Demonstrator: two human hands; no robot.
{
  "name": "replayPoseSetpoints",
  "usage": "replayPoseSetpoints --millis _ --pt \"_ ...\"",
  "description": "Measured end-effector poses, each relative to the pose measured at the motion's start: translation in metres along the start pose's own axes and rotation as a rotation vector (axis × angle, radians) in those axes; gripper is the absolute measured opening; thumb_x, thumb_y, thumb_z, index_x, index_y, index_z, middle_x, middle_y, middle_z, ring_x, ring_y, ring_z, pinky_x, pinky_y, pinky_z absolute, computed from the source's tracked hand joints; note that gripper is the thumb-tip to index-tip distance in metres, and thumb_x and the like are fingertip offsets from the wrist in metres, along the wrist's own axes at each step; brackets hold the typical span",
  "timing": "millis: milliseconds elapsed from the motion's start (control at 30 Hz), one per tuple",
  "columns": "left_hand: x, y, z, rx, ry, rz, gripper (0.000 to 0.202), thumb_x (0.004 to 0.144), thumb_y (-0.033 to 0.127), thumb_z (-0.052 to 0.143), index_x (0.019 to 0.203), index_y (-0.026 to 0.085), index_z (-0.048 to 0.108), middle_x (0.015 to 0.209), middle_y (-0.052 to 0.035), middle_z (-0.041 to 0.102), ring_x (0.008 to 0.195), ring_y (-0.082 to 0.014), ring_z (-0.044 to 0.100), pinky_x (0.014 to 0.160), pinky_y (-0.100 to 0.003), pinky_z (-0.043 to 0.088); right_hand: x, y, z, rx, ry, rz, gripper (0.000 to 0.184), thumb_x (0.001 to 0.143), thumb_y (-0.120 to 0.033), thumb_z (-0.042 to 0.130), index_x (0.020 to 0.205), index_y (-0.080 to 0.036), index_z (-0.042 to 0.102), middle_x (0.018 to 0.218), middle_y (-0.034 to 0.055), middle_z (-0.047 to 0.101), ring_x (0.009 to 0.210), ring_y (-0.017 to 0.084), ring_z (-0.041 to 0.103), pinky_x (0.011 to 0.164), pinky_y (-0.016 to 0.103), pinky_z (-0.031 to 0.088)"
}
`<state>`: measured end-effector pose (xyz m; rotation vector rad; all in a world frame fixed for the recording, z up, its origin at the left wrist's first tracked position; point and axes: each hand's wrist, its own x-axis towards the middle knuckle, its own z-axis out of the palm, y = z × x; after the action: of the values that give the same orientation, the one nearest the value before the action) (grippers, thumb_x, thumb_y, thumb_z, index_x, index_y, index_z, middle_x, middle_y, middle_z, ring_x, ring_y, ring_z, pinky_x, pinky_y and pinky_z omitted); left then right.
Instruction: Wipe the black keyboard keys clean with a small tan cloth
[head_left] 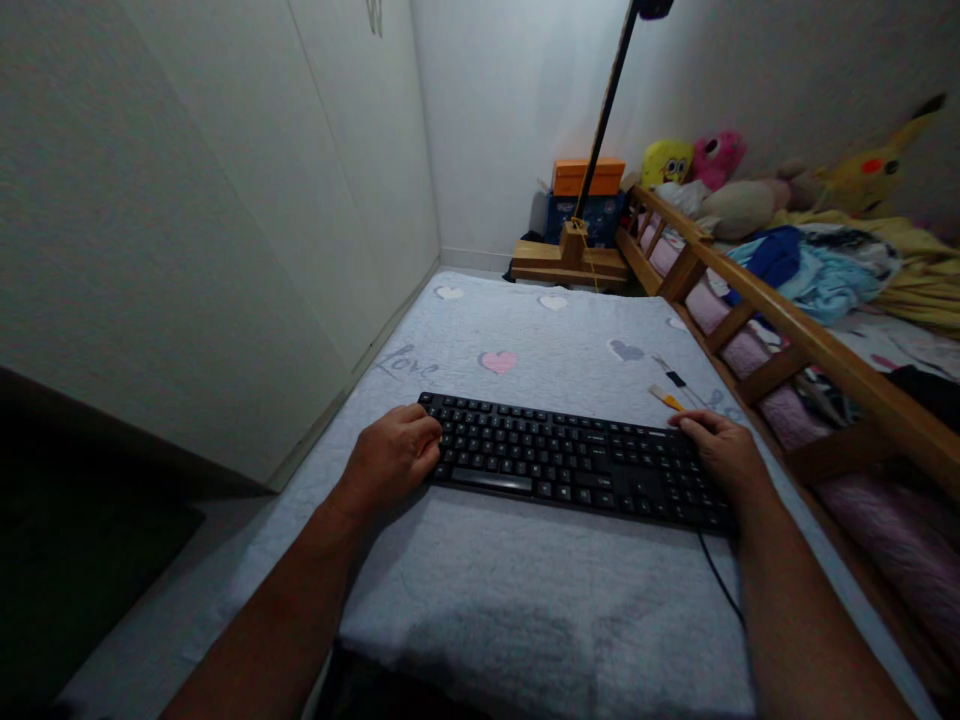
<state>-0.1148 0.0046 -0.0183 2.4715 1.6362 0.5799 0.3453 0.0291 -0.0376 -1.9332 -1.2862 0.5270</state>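
Note:
A black computer keyboard [540,452] lies across the padded cloth, keys up, its right end a little nearer to me. My left hand [399,448] is closed round its left end, fingers curled at the edge. My right hand [714,445] grips the right end, with thumb and fingers at the far corner and the palm along the side. A black cable [721,578] runs from beneath the near right side toward my right forearm. Just beyond my right hand lies a small brush with a yellow handle [666,398]. Farther back is a thin tool with a black grip [676,379].
The pale cloth with printed hearts [480,560] covers the surface. A wooden bed rail [810,330] borders the right side, with clothes and plush toys [667,162] beyond. White cabinet doors [225,200] stand left. At the back are a wooden stand [574,258] and an orange box [589,177].

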Motion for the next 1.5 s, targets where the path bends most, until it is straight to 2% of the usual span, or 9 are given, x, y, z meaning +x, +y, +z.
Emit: replayPoseSetpoints --millis 267,467,633,800,967,1100,1267,1500 --pt "-0.003 -0.011 -0.006 0.024 -0.002 -0.095 0.017 0.081 0.023 0.051 0.076 0.020 0.067 0.082 -0.0042 0.063 0.075 -0.0177 0.058 0.066 -0.028 0.041 0.001 0.004 0.001 0.009 0.002 -0.032 0.036 0.066 -0.049 0.062 0.079 -0.019 0.078 0.075 0.0044 0.072 0.072 0.023 0.061 0.072 0.035 0.045" --pt "-0.004 -0.022 -0.011 0.049 -0.014 -0.166 0.019 0.081 0.027 0.051 0.078 0.020 0.069 0.083 -0.0043 0.064 0.075 -0.0183 0.059 0.064 -0.028 0.039 0.000 0.001 0.001 0.013 0.003 -0.004 0.037 0.065 -0.049 0.062 0.080 -0.018 0.078 0.073 0.0040 0.071 0.068 0.021 0.058 0.069 0.033 0.043" --pt "-0.004 -0.023 -0.016 0.116 -0.050 -0.227 0.020 0.082 0.027 0.050 0.078 0.020 0.068 0.082 -0.0046 0.063 0.072 -0.0179 0.058 0.062 -0.028 0.037 0.000 0.002 0.000 0.012 -0.011 0.009 0.038 0.065 -0.049 0.063 0.081 -0.018 0.078 0.066 0.0024 0.068 0.064 0.021 0.057 0.065 0.033 0.041" --pt "-0.005 -0.022 -0.018 0.192 -0.001 -0.292 0.021 0.084 0.028 0.051 0.079 0.021 0.069 0.084 -0.0050 0.064 0.075 -0.0191 0.059 0.060 -0.029 0.036 0.000 0.004 0.000 0.008 -0.006 0.003 0.038 0.066 -0.049 0.062 0.081 -0.018 0.078 0.071 0.0032 0.070 0.067 0.021 0.058 0.063 0.033 0.041" --pt "0.005 -0.005 -0.014 -0.032 0.090 -0.174 0.020 0.089 0.028 0.052 0.088 0.020 0.071 0.091 -0.0048 0.067 0.086 -0.0195 0.063 0.075 -0.029 0.045 -0.001 0.001 0.001 0.032 0.014 0.005 0.034 0.065 -0.048 0.062 0.077 -0.020 0.077 0.077 0.0050 0.073 0.077 0.024 0.062 0.069 0.033 0.044" --pt "0.018 0.018 -0.004 -0.190 0.033 -0.022 0.016 0.090 0.021 0.055 0.088 0.020 0.070 0.090 -0.0032 0.066 0.084 -0.0171 0.062 0.075 -0.028 0.046 0.001 0.002 0.001 0.049 0.021 -0.009 0.031 0.065 -0.047 0.063 0.075 -0.021 0.077 0.083 0.0057 0.075 0.087 0.027 0.065 0.077 0.034 0.046" --pt "0.031 0.035 0.009 -0.160 -0.006 0.093 0.015 0.092 0.019 0.056 0.087 0.020 0.070 0.088 -0.0036 0.064 0.083 -0.0169 0.061 0.074 -0.028 0.046 0.001 0.004 0.001 0.061 0.012 -0.010 0.031 0.065 -0.047 0.063 0.076 -0.021 0.077 0.082 0.0054 0.075 0.087 0.027 0.065 0.078 0.034 0.046" --pt "0.035 0.030 0.017 -0.047 -0.015 0.141 0.017 0.092 0.018 0.055 0.082 0.019 0.069 0.086 -0.0043 0.064 0.082 -0.0176 0.060 0.071 -0.028 0.045 -0.001 -0.001 0.001 0.078 0.003 0.034 0.034 0.063 -0.047 0.064 0.077 -0.019 0.077 0.076 0.0046 0.073 0.075 0.023 0.062 0.071 0.033 0.044"
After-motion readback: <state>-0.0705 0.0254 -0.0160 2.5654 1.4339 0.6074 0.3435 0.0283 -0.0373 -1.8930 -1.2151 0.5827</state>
